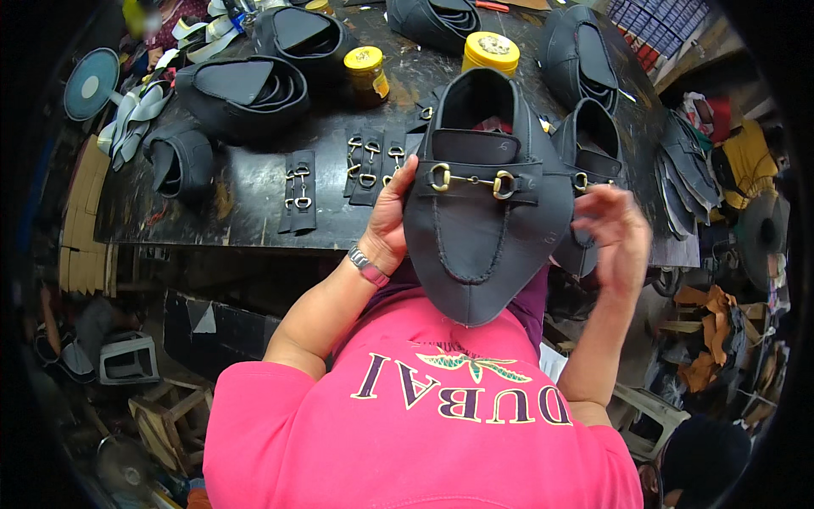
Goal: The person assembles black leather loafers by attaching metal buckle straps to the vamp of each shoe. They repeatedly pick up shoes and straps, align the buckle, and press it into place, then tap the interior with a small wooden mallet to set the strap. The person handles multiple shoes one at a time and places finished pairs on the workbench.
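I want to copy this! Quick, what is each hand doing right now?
Left hand: closed on the left edge of the black shoe upper.
Right hand: fingers curled beside the upper's right edge; whether it grips cannot be told.

Black shoe upper (487, 229), gold horsebit buckle across strap, toe end toward wearer, held above table edge.

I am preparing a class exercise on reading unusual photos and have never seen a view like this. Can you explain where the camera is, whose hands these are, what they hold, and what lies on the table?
The camera sits on the person's head and looks down, so edges bend. Both forearms are the wearer's own. The left hand grips a black shoe upper with a metal buckle, held up above the lap; the right hand is at its other edge with fingers spread. On the dark table lie more black uppers, buckle straps and yellow-lidded jars.
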The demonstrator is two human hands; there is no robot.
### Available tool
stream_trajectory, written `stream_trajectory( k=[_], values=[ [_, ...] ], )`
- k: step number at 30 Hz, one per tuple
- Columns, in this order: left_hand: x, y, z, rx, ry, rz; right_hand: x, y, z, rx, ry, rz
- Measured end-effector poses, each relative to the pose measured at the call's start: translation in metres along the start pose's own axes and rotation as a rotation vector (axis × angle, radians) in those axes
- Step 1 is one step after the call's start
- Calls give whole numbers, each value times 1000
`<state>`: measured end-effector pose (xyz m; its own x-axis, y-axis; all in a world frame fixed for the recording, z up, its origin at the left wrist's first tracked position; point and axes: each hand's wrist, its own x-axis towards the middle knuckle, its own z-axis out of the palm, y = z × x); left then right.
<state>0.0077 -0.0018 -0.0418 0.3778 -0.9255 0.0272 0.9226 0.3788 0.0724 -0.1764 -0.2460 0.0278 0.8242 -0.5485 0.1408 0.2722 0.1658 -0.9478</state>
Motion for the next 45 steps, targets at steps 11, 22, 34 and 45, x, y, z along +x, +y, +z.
stream_trajectory(
  k=[11, 22, 34, 45],
  values=[
    [-6, 9, 79, 2150, 262, 1181, -12, 27, 59, 142, -98, 276],
    [6, 3, 93, 2008, 14, 131, -29, 36, 72, 38, -100, 219],
    [7, 4, 83, 1691, -79, 55, -36, 53, 59, 227, -81, 283],
    [39, 36, 98, 1195, -20, -684, -41, 69, 45, 443, -55, 514]
  ],
)
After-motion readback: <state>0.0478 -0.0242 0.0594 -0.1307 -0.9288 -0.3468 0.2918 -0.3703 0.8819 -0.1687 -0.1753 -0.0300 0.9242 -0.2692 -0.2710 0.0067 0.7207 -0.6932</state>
